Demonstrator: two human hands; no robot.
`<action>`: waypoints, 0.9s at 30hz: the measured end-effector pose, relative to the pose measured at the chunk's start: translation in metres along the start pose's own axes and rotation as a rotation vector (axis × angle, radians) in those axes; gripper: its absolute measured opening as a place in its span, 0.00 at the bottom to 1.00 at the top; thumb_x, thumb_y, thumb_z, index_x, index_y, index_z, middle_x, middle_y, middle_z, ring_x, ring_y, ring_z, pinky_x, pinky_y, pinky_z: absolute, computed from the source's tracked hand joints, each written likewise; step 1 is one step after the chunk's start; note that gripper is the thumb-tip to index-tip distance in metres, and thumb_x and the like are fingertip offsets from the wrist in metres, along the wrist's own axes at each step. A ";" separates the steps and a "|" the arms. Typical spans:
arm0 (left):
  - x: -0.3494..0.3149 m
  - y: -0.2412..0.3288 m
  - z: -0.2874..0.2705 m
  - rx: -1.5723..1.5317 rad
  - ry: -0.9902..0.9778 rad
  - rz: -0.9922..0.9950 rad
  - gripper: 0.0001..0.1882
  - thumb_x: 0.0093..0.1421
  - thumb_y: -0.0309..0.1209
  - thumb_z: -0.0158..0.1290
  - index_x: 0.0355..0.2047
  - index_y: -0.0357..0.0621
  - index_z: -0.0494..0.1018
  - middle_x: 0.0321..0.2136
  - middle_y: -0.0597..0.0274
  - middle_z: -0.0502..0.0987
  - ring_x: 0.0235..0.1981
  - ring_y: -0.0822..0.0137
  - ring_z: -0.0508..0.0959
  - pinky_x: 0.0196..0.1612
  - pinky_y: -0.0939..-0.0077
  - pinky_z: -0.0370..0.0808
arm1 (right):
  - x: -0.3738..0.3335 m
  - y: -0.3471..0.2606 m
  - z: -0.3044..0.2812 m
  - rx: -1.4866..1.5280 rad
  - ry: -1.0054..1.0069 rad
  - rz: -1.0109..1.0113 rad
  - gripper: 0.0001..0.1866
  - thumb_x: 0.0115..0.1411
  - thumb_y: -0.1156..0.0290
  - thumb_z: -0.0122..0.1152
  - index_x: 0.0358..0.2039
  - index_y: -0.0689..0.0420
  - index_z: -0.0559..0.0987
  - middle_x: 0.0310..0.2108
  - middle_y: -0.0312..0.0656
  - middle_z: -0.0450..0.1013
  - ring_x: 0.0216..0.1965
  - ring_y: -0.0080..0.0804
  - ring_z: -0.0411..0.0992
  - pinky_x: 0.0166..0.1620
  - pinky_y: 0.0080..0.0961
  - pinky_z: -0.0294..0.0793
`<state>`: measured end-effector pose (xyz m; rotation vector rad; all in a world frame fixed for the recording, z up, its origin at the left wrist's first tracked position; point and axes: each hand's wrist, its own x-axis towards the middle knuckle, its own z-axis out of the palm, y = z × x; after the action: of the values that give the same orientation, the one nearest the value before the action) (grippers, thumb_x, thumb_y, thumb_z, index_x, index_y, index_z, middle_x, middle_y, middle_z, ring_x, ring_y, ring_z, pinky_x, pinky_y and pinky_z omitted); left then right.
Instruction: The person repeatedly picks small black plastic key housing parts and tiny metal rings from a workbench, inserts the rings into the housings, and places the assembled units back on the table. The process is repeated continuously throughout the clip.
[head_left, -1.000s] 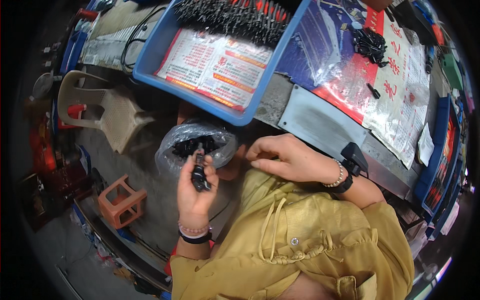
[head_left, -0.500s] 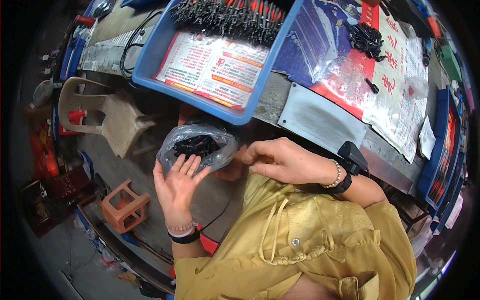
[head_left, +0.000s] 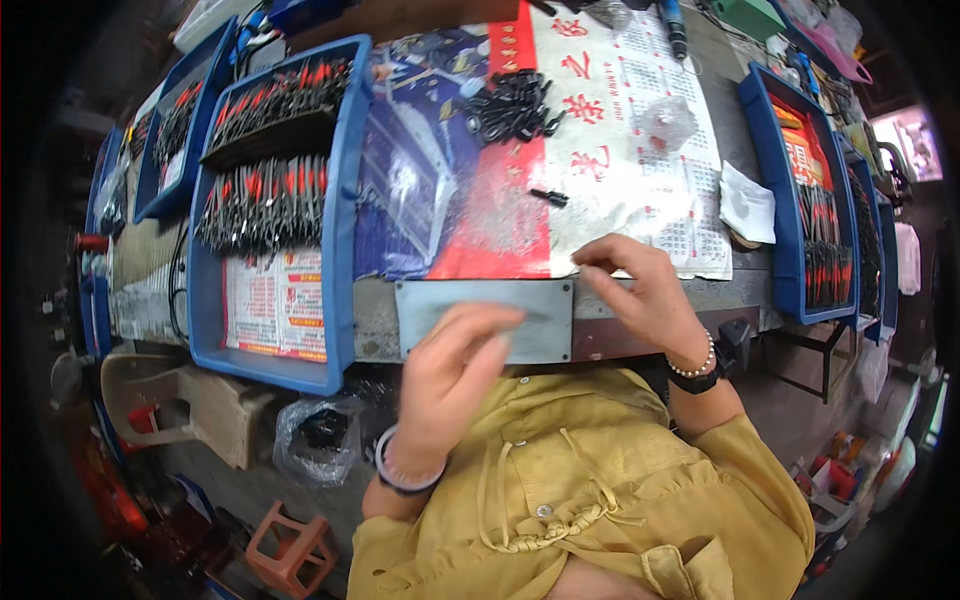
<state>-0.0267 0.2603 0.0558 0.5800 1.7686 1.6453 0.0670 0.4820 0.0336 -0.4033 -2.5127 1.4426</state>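
one black part lies alone on the sheet, on the near side of the black pile, its long axis running roughly left to right. the right hand is nearer, with the part ahead and left of it, and is loosely open, apparently empty. the left hand is blurred over the plate; its grip cannot be told.

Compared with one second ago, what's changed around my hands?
Your bare left hand has let go of a black part, moving rightward from the clear plastic bag to the grey rectangular plate. Your bare right hand has moved forward to the near edge of the red, white and blue printed sheet. The pile of small black parts still lies there.
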 end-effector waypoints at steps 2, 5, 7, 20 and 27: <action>0.055 -0.011 0.028 0.301 -0.049 0.272 0.12 0.57 0.18 0.49 0.42 0.35 0.74 0.42 0.53 0.73 0.37 0.63 0.75 0.39 0.77 0.72 | -0.011 0.010 -0.019 -0.033 0.072 0.064 0.07 0.57 0.77 0.57 0.36 0.64 0.77 0.32 0.47 0.76 0.33 0.37 0.76 0.37 0.26 0.74; 0.111 -0.029 0.061 0.693 0.054 0.529 0.15 0.52 0.17 0.50 0.41 0.37 0.73 0.43 0.51 0.72 0.39 0.55 0.73 0.39 0.70 0.72 | -0.027 0.022 -0.031 0.041 0.115 0.151 0.07 0.57 0.77 0.57 0.36 0.64 0.77 0.31 0.46 0.77 0.32 0.35 0.76 0.36 0.25 0.74; 0.126 -0.040 0.073 0.901 0.058 0.571 0.15 0.49 0.17 0.51 0.39 0.38 0.73 0.40 0.50 0.71 0.39 0.51 0.72 0.39 0.65 0.72 | -0.032 0.030 -0.037 0.051 0.152 0.167 0.07 0.57 0.77 0.56 0.36 0.64 0.78 0.31 0.44 0.77 0.31 0.31 0.76 0.36 0.23 0.73; 0.126 -0.044 0.071 0.681 0.029 0.365 0.16 0.54 0.14 0.47 0.44 0.34 0.69 0.33 0.52 0.70 0.29 0.58 0.76 0.32 0.69 0.73 | 0.058 0.104 -0.058 -0.617 0.353 0.048 0.04 0.54 0.76 0.51 0.28 0.63 0.73 0.29 0.51 0.73 0.32 0.50 0.73 0.36 0.39 0.73; 0.079 -0.031 0.036 -0.456 -0.035 -0.253 0.11 0.60 0.17 0.48 0.43 0.33 0.69 0.35 0.58 0.75 0.36 0.66 0.79 0.38 0.78 0.79 | 0.074 0.115 -0.051 -0.647 0.310 0.191 0.06 0.54 0.73 0.55 0.27 0.64 0.73 0.27 0.50 0.74 0.30 0.49 0.73 0.35 0.38 0.72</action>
<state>-0.0521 0.3373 0.0126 0.1665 1.3131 1.7626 0.0289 0.6040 -0.0370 -0.9117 -2.6611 0.5092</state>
